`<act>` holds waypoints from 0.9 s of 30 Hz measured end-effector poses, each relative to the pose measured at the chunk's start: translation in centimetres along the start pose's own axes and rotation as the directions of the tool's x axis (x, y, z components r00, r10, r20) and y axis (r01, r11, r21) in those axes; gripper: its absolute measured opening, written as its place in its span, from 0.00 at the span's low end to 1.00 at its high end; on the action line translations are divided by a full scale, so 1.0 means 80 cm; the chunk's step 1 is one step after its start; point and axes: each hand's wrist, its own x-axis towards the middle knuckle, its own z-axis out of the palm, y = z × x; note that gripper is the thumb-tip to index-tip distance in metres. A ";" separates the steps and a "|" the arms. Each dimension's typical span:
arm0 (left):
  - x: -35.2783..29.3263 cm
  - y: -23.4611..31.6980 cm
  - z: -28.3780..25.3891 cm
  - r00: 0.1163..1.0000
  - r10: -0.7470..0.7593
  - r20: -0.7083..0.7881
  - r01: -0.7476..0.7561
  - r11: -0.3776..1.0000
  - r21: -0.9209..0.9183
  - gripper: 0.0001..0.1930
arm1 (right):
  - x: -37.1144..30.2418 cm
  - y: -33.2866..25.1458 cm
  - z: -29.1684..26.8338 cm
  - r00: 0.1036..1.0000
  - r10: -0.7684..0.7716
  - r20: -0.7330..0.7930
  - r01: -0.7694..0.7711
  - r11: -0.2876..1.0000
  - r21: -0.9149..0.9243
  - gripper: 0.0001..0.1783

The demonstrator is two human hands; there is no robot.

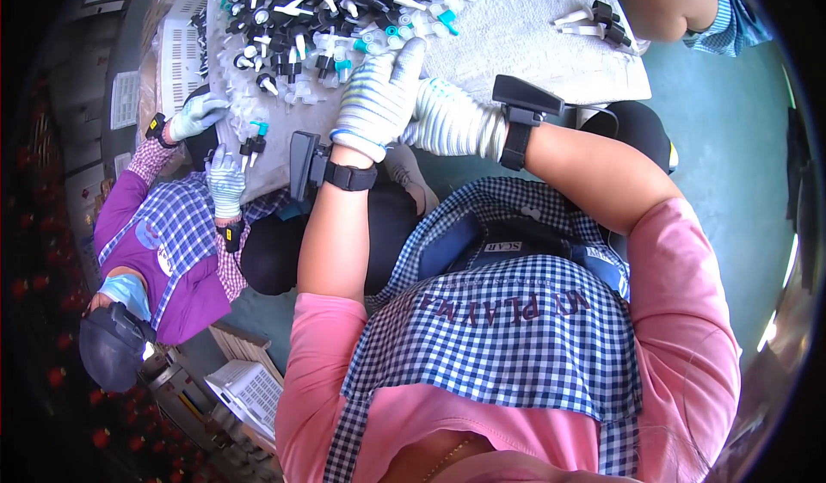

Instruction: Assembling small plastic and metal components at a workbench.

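My left hand [376, 100], in a striped white knit glove, is at the near edge of a heap of small plastic parts [292, 6]. Its thumb points up and its fingers look curled in; anything inside them is hidden. Against its right side presses my right hand [453, 120], gloved the same way, its fingers out of sight behind the left. The heap mixes black pieces with white nozzle-like stems, translucent caps [400, 40] and a few teal bits [447, 24]. A black strapped device sits on each of my wrists.
Several black-and-white parts [602, 25] lie apart at the right of the pale covered table [516, 31]. On the left, a co-worker's gloved hands [225, 182] are by black parts with a teal piece [253, 145]. Another person's arm [667, 1] shows at the upper right.
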 end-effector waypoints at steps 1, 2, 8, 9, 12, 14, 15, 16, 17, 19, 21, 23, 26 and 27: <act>0.006 0.003 -0.007 0.992 -0.041 0.117 0.036 0.998 0.043 0.24 | 0.003 -0.004 -0.002 0.999 0.046 0.001 -0.046 0.999 0.029 0.15; 0.010 0.001 -0.012 0.969 -0.086 0.231 0.067 0.994 0.089 0.22 | 0.005 -0.008 -0.007 0.996 0.093 0.003 -0.093 0.994 0.057 0.16; 0.008 -0.041 -0.011 0.914 0.394 0.096 -0.404 0.869 0.284 0.21 | 0.011 -0.010 -0.001 0.996 0.082 -0.025 -0.079 0.993 0.084 0.17; 0.012 -0.032 -0.016 0.999 0.012 0.049 0.005 0.938 -0.347 0.20 | 0.012 -0.014 0.000 0.994 0.102 -0.039 -0.096 0.988 0.121 0.16; 0.027 -0.050 -0.022 0.912 -0.398 0.104 0.300 0.472 -0.829 0.19 | 0.009 -0.019 0.003 0.989 0.138 -0.052 -0.127 0.975 0.182 0.13; 0.029 -0.059 -0.034 0.891 -0.451 -0.050 0.301 0.671 -0.677 0.13 | 0.005 -0.018 0.004 0.999 0.050 0.009 -0.050 0.999 0.015 0.12; 0.031 -0.065 -0.038 0.895 -0.444 -0.050 0.299 0.678 -0.671 0.09 | 0.005 -0.016 0.008 1.000 -0.001 0.003 0.001 0.999 0.042 0.09; 0.029 -0.070 -0.036 0.893 -0.447 -0.050 0.302 0.679 -0.669 0.09 | 0.006 -0.018 0.007 1.000 -0.002 0.005 0.001 0.999 0.046 0.09; 0.025 -0.076 -0.032 0.936 -0.335 -0.105 0.231 0.814 -0.533 0.08 | 0.006 -0.019 0.005 0.999 -0.009 0.046 0.008 1.000 0.008 0.09; 0.022 -0.070 -0.026 0.982 -0.177 -0.074 0.138 0.919 -0.369 0.09 | 0.006 -0.024 0.000 0.997 0.036 0.065 -0.034 0.999 -0.029 0.13; 0.018 -0.049 -0.025 0.983 -0.183 -0.024 0.174 0.962 -0.211 0.10 | 0.005 -0.025 -0.007 0.993 0.101 0.053 -0.098 0.994 -0.057 0.15; 0.019 -0.052 -0.023 0.986 -0.156 -0.053 0.146 0.977 -0.158 0.10 | 0.006 -0.021 -0.005 0.990 0.138 -0.004 -0.138 0.990 -0.036 0.20; 0.028 -0.067 -0.018 0.977 -0.075 -0.201 0.062 0.995 -0.074 0.12 | 0.005 -0.025 -0.013 0.985 0.170 -0.032 -0.172 0.982 -0.077 0.21; 0.031 -0.067 -0.016 0.967 -0.082 -0.243 0.074 0.996 -0.041 0.14 | 0.006 -0.021 -0.011 0.985 0.162 -0.053 -0.167 0.980 -0.103 0.20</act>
